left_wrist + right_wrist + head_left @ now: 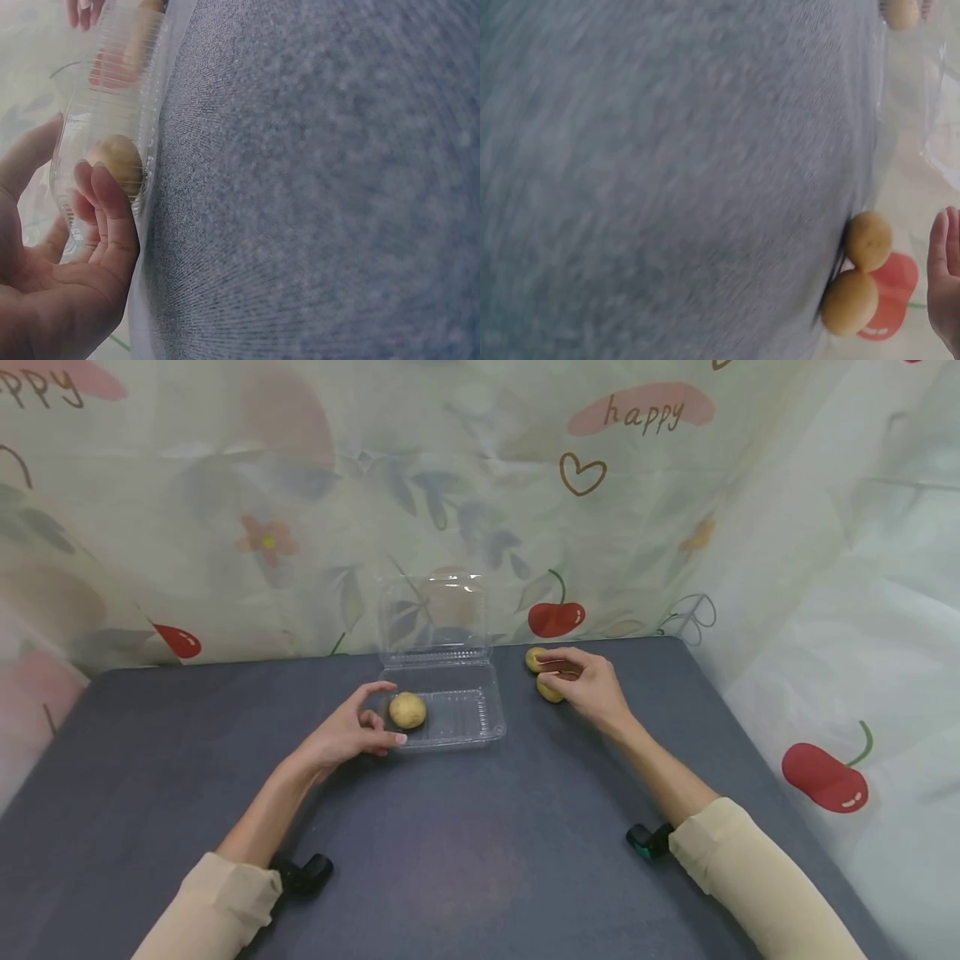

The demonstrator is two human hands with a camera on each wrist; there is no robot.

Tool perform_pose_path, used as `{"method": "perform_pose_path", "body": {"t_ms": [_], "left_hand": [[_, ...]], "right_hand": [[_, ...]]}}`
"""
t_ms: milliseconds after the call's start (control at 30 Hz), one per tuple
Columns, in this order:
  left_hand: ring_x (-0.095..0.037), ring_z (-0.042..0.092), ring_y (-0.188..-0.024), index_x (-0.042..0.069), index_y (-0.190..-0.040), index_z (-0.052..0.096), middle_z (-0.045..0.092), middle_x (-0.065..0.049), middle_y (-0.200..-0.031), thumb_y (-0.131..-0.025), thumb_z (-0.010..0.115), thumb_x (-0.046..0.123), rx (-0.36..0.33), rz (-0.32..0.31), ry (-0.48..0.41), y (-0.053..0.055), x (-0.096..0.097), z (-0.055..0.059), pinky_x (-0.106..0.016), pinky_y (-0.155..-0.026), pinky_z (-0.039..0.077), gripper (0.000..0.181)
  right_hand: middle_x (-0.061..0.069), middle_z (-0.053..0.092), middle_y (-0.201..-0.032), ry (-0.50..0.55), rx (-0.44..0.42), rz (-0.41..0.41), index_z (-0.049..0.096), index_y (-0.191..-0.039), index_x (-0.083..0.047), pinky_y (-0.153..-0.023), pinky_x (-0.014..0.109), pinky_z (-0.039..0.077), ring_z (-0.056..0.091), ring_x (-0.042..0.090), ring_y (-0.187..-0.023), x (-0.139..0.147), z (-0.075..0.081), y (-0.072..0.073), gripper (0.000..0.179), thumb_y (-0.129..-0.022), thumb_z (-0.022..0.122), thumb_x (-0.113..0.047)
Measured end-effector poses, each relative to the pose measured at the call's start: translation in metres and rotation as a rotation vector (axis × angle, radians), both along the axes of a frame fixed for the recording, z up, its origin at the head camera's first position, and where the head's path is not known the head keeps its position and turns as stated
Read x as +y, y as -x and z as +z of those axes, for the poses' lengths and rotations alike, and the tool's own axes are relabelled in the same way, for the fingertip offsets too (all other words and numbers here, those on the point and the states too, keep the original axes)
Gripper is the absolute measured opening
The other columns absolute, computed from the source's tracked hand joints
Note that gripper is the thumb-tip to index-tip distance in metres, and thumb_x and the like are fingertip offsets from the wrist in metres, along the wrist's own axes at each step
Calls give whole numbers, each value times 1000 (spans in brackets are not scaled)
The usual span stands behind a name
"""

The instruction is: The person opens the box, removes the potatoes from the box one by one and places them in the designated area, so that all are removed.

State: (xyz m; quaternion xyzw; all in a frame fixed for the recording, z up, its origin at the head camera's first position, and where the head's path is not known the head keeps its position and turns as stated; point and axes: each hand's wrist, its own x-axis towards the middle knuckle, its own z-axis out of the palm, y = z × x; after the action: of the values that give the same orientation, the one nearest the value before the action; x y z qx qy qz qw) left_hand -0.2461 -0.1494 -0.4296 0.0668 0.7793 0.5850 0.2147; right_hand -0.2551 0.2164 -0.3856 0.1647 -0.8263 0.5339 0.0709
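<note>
A clear plastic clamshell box (491, 702) stands with its lid (435, 618) raised at the back. One potato (407, 710) lies in its left end. My left hand (348, 731) holds that end, index finger at the rear corner and thumb at the front edge; in the left wrist view its other fingers curl beside the wall. To the right of the box two potatoes, a rear one (535, 659) and a nearer one (550, 693), lie against each other. Over them hovers my right hand (588, 685), fingers apart from thumb; the right wrist view shows a gap between hand and potatoes.
The dark grey table (450, 843) ends at a patterned curtain (337, 510) behind the box. Another pale sheet (825, 610) hangs along the right side. A dark wrist device (307, 874) sits at the left cuff, another (648, 841) at the right.
</note>
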Motion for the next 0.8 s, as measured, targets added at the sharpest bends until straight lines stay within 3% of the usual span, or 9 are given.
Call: {"method": "perform_pose_path", "body": {"t_ms": [267,433,800], "left_hand": [[-19,57,-71,18,-156,23,49,-3,-75,-84,82,12,-2,4,-11,0,0,-1,-38,-75,55,93],[-19,57,-70,18,-156,23,49,-3,-75,-83,82,11,11,15,-1,0,-1,-1,-38,-74,55,94],[-20,58,-68,19,-157,22,53,-3,-70,-84,81,11,12,11,8,-2,2,1,-38,-74,54,94]], "right_hand": [[17,65,-122,37,-31,38,68,-122,1,-83,25,55,66,34,-108,-8,-20,13,34,-88,74,-1],[16,68,-118,54,-5,91,70,-119,0,-84,27,55,68,30,-103,-19,-22,17,32,-87,75,-2],[26,64,-120,120,-36,224,66,-121,7,-86,31,55,67,36,-105,-44,-28,18,36,-86,75,4]]}}
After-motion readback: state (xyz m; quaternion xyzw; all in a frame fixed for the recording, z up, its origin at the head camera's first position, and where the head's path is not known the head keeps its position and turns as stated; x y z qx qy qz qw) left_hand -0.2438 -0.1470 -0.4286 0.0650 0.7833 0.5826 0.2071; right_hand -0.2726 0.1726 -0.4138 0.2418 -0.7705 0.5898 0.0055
